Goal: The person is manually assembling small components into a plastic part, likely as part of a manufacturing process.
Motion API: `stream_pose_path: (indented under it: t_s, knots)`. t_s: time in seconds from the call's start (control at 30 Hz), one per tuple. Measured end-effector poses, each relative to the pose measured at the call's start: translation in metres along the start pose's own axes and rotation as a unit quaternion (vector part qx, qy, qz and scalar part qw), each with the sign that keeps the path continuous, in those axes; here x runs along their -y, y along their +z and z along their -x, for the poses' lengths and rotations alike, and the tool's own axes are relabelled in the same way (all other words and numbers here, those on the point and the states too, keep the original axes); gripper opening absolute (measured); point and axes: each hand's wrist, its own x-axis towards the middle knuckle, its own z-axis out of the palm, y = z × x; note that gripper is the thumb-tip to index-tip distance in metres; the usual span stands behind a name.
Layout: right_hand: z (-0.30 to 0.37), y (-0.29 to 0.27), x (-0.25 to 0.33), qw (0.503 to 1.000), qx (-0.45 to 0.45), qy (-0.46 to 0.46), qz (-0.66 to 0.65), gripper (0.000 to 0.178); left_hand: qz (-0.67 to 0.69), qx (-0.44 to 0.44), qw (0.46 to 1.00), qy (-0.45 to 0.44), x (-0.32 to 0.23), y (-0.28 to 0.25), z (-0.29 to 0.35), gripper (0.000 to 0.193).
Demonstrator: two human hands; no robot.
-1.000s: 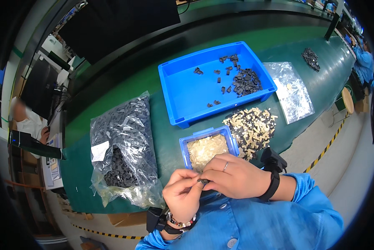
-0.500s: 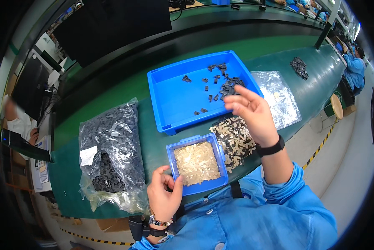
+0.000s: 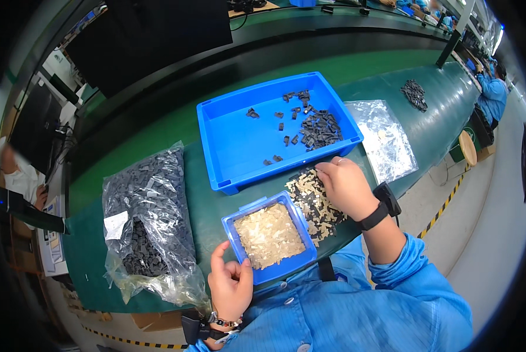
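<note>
A small blue bin (image 3: 313, 256) full of thin pale-gold metal pieces (image 3: 270, 234) sits near the table's front edge. My left hand (image 3: 231, 287) is at its left corner, thumb against the rim and the other fingers curled outside. To the right of the bin lies a loose pile of gold and black small parts (image 3: 319, 220). My right hand (image 3: 348, 188) is over the pile's far side, fingertips pinched together; whatever is between them is hidden. Just beyond is a large blue tray (image 3: 233, 135) with small black plastic parts (image 3: 321, 129), mostly gathered at its right.
A big clear bag (image 3: 148, 211) of black parts stands on the left. Right of the tray lies a flat clear plastic bag (image 3: 383, 141). Farther right is a small heap of black parts (image 3: 414, 95). A dark monitor (image 3: 151, 41) stands at the back. Other people work at both sides.
My right hand has come down from above the tray's near right corner to the mixed pile, its fingers closing into a pinch. My left hand stays at the small bin, which looks slightly turned.
</note>
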Motion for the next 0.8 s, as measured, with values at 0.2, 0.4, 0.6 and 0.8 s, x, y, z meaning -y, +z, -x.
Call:
stream_pose_path:
  t_s: [0.2, 0.4, 0.6, 0.8]
  knots:
    - [-0.005, 0.01, 0.002, 1.0, 0.014, 0.022, 0.015, 0.012, -0.018, 0.023, 1.0, -0.008, 0.001, -0.001, 0.003, 0.052]
    - [-0.006, -0.007, 0.002, 0.964, 0.056, 0.128, -0.227, 0.008, -0.004, 0.024, 1.0, -0.003, 0.002, 0.001, 0.003, 0.054]
    - [0.001, -0.003, -0.008, 0.866, -0.004, 0.172, -0.47, 0.01, -0.064, -0.009, 0.997, 0.052, -0.009, -0.003, -0.002, 0.057]
    - [0.006, -0.008, -0.002, 0.866, -0.022, 0.189, -0.462, 0.009, -0.073, -0.066, 0.982, 0.159, -0.019, -0.008, -0.01, 0.033]
